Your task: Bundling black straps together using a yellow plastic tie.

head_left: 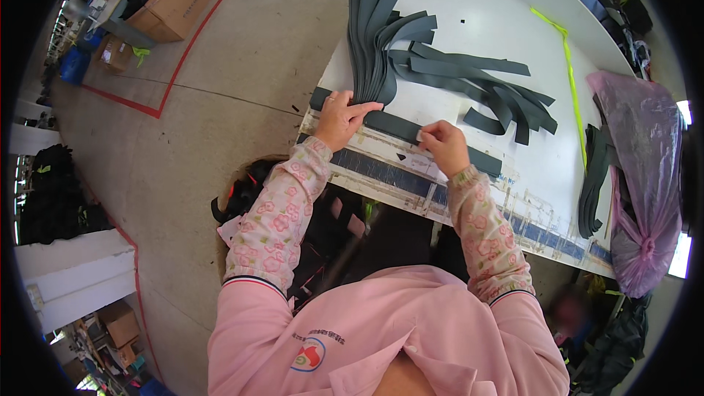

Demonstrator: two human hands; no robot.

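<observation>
A long dark grey strip [396, 126] lies along the near edge of the white table. My left hand [339, 122] rests on its left part, fingers stretched out and pressing it down. Just beyond those fingers a fanned bundle of grey strips [372, 44] spreads away from me. My right hand [446, 147] is at the right part of the long strip, thumb and fingers pinched together. A small pale bit shows at its fingertips, too small to name. Farther right, several loose grey strips [499, 95] lie crossed and curled.
The worn white table [491, 22] carries a yellow-green band [568, 66] and another dark strip stack [592, 183] at right. A pink plastic bag [638, 176] hangs by the right edge. Cardboard boxes [172, 4] stand at the far left, behind a red floor line [176, 73].
</observation>
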